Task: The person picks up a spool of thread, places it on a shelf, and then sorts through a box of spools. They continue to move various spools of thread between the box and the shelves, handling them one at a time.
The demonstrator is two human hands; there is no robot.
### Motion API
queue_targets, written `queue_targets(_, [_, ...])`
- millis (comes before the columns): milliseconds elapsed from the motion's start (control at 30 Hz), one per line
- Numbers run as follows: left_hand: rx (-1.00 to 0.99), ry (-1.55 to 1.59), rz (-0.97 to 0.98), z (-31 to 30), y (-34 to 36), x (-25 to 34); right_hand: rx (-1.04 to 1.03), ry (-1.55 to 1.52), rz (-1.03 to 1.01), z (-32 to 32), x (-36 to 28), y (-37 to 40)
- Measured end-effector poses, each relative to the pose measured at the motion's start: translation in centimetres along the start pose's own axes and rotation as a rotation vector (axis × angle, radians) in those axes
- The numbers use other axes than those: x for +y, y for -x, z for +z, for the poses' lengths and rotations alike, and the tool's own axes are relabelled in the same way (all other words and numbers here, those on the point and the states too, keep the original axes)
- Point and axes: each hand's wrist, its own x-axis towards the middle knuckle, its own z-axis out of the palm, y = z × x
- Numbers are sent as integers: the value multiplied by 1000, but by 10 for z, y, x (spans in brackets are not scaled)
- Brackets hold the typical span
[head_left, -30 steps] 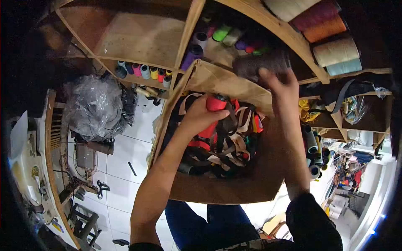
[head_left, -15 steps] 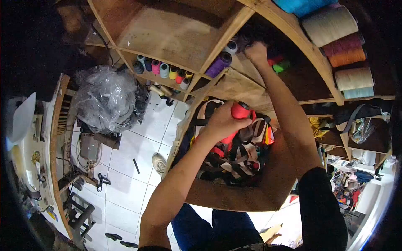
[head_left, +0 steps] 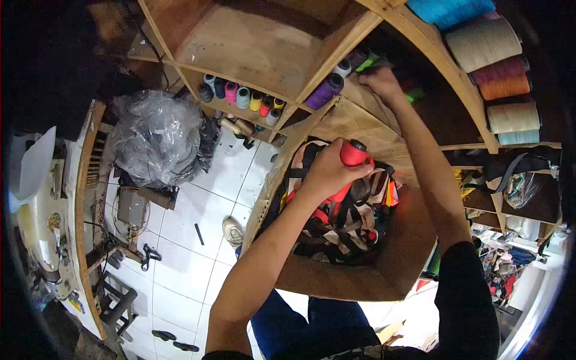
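Note:
My left hand is wrapped round a red thread spool with a black top, held above an open cardboard box. Straps and fabric pieces in black, beige and red fill the box. My right hand reaches into a wooden shelf compartment, its fingers curled by a bright green item; what they hold, if anything, is too small to tell. A purple spool stands left of that hand.
Several small coloured spools line a shelf at upper left. Large thread cones sit at upper right. A plastic-wrapped bundle lies left, beside the tiled floor. A sewing machine is at far left.
The view has shifted slightly. A bright green item now shows beside my right hand, up and to its left. My left hand still holds the red spool above the box.

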Motion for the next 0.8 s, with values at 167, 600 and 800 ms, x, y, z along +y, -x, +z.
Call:
queue_targets(167, [15,209,-19,0,3,9,-59,-383,-111,-59,-31,119])
queue_targets(600, [103,-200,219,11,3,8,-75,-602,-84,-95,-51,160])
queue_targets(800, [-303,-954,28,17,18,3,202,-34,28,-90,-39,97])
